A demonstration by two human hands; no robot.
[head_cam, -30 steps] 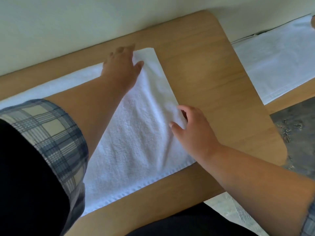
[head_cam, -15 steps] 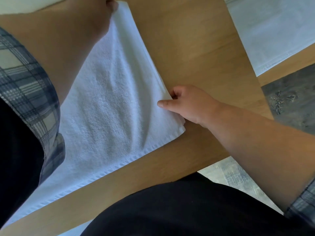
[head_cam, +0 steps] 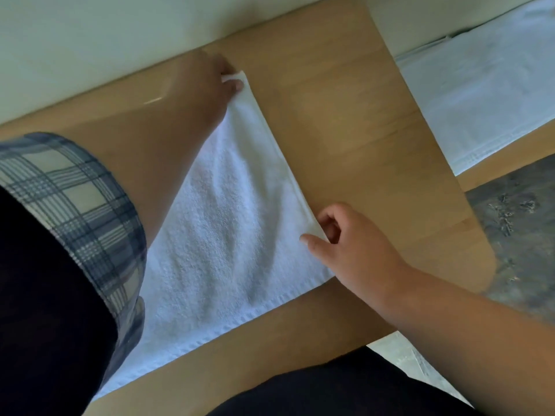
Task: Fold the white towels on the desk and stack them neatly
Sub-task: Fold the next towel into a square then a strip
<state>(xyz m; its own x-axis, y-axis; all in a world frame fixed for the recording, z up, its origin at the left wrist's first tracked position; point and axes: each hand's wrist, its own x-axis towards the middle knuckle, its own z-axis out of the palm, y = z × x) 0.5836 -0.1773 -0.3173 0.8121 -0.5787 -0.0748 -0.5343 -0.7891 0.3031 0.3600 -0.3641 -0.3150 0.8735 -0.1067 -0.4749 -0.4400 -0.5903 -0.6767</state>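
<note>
The wooden worktop (head_cam: 345, 121) carries a white towel (head_cam: 228, 241) spread flat on its left half. A second towel (head_cam: 480, 94) lies beyond its right edge. The left hand (head_cam: 207, 82) has a closed grip pinching the towel's far corner. The right hand (head_cam: 354, 250) pinches the near one with curled fingers.

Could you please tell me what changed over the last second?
The left hand, earlier flat on the white terry towel, now pinches its far right corner. The right hand went from resting on the right edge to pinching it near the front corner. The towel stays flat on the wooden desk; the other white towel is unmoved.
</note>
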